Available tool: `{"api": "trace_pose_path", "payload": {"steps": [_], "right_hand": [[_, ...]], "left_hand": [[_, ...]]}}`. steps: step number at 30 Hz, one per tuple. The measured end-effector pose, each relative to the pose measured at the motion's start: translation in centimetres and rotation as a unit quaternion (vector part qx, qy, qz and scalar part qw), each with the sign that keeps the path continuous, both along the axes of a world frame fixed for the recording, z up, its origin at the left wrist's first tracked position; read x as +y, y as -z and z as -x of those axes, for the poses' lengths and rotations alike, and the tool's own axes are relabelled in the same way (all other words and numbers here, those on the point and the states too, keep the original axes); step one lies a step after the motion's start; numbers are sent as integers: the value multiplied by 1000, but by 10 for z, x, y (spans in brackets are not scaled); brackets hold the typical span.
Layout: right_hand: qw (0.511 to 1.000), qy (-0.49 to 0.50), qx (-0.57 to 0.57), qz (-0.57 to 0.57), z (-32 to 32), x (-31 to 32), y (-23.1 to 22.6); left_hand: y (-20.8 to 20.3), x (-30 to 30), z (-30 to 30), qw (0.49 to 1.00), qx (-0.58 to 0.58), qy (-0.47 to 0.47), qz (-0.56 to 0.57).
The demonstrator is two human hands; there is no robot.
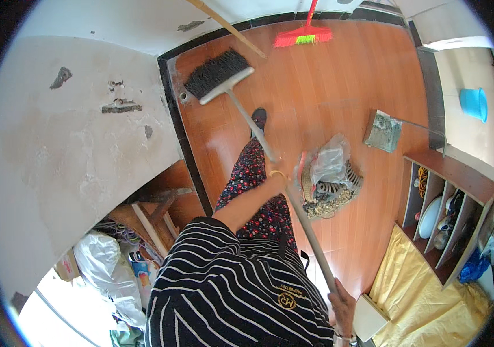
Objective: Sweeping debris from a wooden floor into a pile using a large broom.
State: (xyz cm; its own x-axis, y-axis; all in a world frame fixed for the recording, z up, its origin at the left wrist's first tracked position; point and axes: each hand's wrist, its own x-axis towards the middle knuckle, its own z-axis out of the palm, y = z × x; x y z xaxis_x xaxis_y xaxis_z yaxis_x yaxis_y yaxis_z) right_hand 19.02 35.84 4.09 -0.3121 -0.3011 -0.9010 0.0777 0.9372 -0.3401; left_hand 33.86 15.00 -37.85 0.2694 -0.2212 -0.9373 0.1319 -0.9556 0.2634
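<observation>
I hold a long-handled broom (218,78) with black bristles and a pale head, which sits at the far left by the dark skirting. My left hand (277,180) is closed round the middle of its handle. Lower down, my right hand (342,303) grips the handle near its end, beside my hip. To the right of my legs lies a heap of debris (333,199), with crumpled clear plastic (329,162) and dark coiled pieces among grit. Beyond it stands a worn dustpan (383,130) with a thin handle. Whether the bristles touch the floor I cannot tell.
A red broom (303,37) and a bamboo pole (229,28) lean at the far wall. On the right are a wooden rack (452,168), a yellow cloth (426,295) and a blue bucket (473,104). White bags (105,263) and a wooden stool (151,228) crowd the left.
</observation>
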Motion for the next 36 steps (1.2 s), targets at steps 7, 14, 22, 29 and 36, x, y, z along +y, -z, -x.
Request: {"api": "trace_pose_path", "payload": {"steps": [7,14,22,29,36], "right_hand": [[989,-42,119,-79,46,132,-84],[953,-212,215,-40,70,164,-75],[998,-34,21,-49,-55,25,82],[991,-2,-63,-118,-150,-49,169],[989,-133,-45,-53,-229,-27,213]], "left_hand": [[-86,147,87,976,161,81,-121],[-149,120,83,987,129,-65,-72],[-81,-72,-71,992,33,-115,43],[17,-149,-173,995,5,-65,71],[25,-163,-239,995,1,-87,55]]}}
